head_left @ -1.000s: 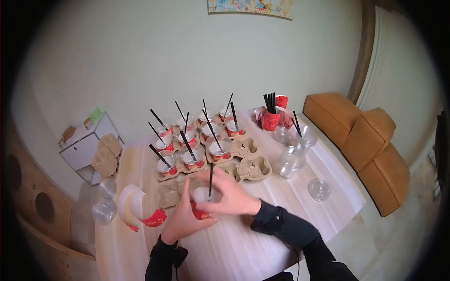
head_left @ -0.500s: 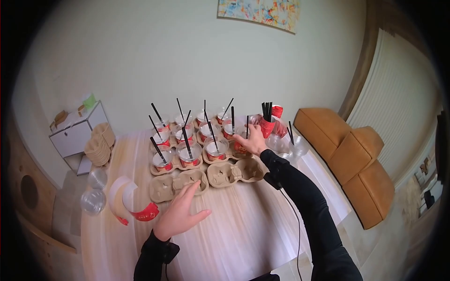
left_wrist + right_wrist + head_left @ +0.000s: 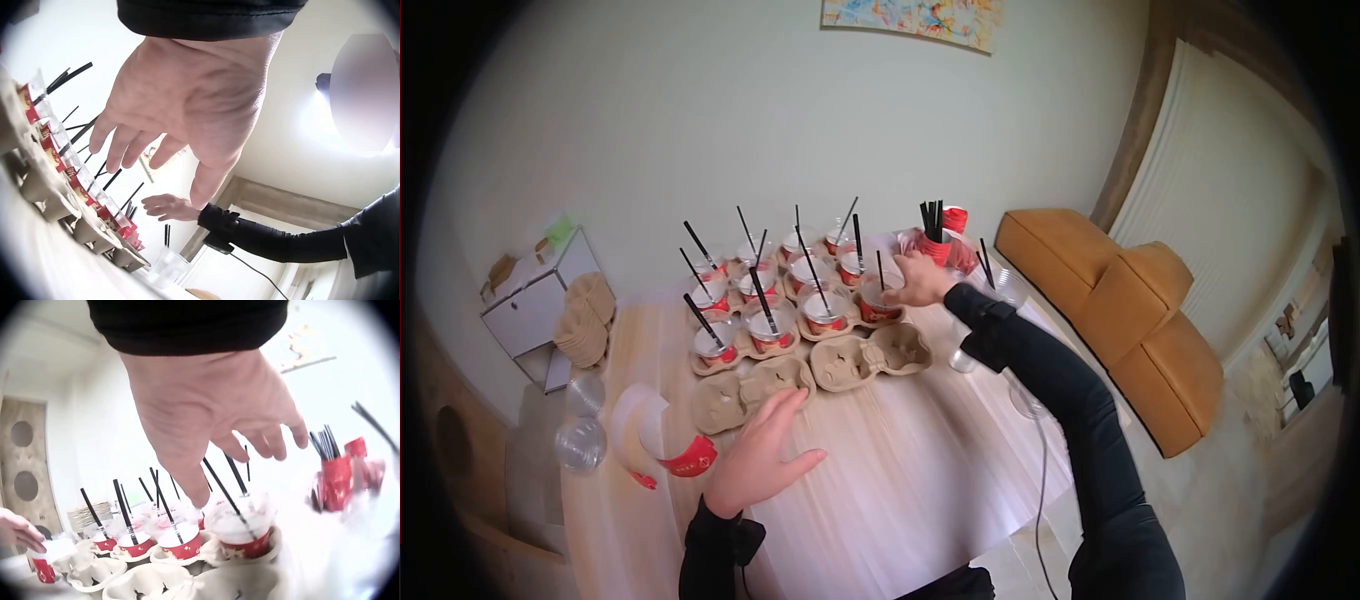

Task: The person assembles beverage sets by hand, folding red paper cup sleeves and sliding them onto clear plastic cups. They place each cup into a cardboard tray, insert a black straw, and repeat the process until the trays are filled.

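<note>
A clear cup with a red sleeve and a black straw (image 3: 880,303) sits in a cell at the right end of a cardboard carrier. My right hand (image 3: 922,282) is just beside and above it, fingers loosely bent and holding nothing, as the right wrist view shows. My left hand (image 3: 755,460) hovers near the front edge of a carrier with bare cells (image 3: 720,403), its fingers spread and palm free. Several more cups with straws (image 3: 770,325) stand in rows behind. Another pair of bare cells (image 3: 840,362) lies in front of the right-hand cup.
A red cup of black straws (image 3: 934,252) stands at the back right, with clear cups (image 3: 1012,285) nearby. Red paper sleeves (image 3: 690,458) and clear cups (image 3: 580,445) lie at the left. Stacked carriers (image 3: 583,325) stand beyond. A cable (image 3: 1043,490) hangs from the right wrist.
Both hands held the cup with its straw over the front carrier; my right hand then set it in the right-hand cell and has let go. My left hand came off it and opened.
</note>
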Action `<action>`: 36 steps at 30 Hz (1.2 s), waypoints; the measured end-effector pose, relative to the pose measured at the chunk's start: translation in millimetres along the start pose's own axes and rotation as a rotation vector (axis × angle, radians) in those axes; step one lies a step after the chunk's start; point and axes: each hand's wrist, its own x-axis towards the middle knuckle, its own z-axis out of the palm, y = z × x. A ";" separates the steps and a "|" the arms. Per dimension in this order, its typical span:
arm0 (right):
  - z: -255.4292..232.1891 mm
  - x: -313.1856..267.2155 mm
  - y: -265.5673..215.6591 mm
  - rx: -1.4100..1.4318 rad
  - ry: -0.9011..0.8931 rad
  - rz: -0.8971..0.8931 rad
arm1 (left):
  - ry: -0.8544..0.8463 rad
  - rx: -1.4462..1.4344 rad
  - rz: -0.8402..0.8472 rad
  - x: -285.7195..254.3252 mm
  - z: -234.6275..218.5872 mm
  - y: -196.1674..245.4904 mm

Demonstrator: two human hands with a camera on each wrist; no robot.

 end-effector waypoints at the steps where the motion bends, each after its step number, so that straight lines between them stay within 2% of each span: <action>1: -21.2 -8.5 7.7 -0.022 -0.061 -0.116 | 0.009 -0.001 0.001 -0.3 -0.8 0.6; 2: -41.7 -20.4 12.7 -0.044 -0.119 -0.234 | 0.021 0.001 0.003 0.2 -1.4 0.8; 3: -68.3 -41.0 2.6 -0.090 -0.254 -0.186 | 0.020 -0.004 0.008 0.9 -1.6 1.3; 4: -68.3 -50.5 15.8 -0.124 -0.291 -0.210 | 0.015 -0.008 0.016 1.0 -1.3 2.0; 6: -69.6 -75.7 27.0 -0.213 -0.497 -0.165 | 0.011 -0.012 0.028 0.8 -0.3 3.3; 7: -64.5 -84.6 32.9 -0.216 -0.494 -0.163 | 0.003 -0.008 0.028 0.8 0.8 3.3; 9: -46.7 -93.8 48.7 -0.305 -0.605 -0.182 | -0.005 -0.005 0.031 -0.1 2.6 3.5; 12: -42.5 -98.7 58.1 -0.191 -0.539 -0.099 | -0.014 0.016 0.046 -1.0 4.1 2.9; 16: -51.4 -106.6 61.0 -0.279 -0.448 -0.094 | -0.035 0.014 0.060 -1.8 2.8 8.0; 19: -52.4 -103.2 70.3 -0.131 -0.454 -0.060 | -0.036 0.011 0.050 -2.6 2.2 6.6; 21: -80.2 -103.6 60.5 -0.058 -0.401 -0.073 | -0.033 0.011 0.051 -4.5 3.3 5.1; 22: -102.5 -107.6 41.8 -0.027 -0.400 -0.021 | -0.018 0.016 0.063 -4.3 4.0 4.9; 24: -121.4 -111.4 22.2 -0.117 -0.228 -0.119 | -0.006 0.019 0.078 -2.7 5.7 6.8; 25: -131.7 -117.1 2.6 -0.120 -0.227 -0.116 | 0.044 0.019 0.086 -1.7 6.8 10.2; 26: -138.9 -125.3 -24.0 -0.074 -0.154 -0.163 | 0.092 0.018 0.095 -0.1 8.6 13.6; 27: -137.9 -132.4 -46.6 -0.027 -0.079 -0.208 | 0.089 0.016 0.101 1.6 12.2 17.0; 29: -111.3 -149.2 -84.1 0.268 -0.039 -0.350 | 0.212 -0.131 0.087 3.1 22.1 24.9; 32: -81.9 -180.7 -143.5 0.514 -0.149 -0.467 | 0.270 -0.110 0.130 0.9 33.3 38.9; 36: -48.3 -197.8 -154.4 0.659 -0.200 -0.523 | 0.170 -0.215 0.062 1.9 45.1 25.2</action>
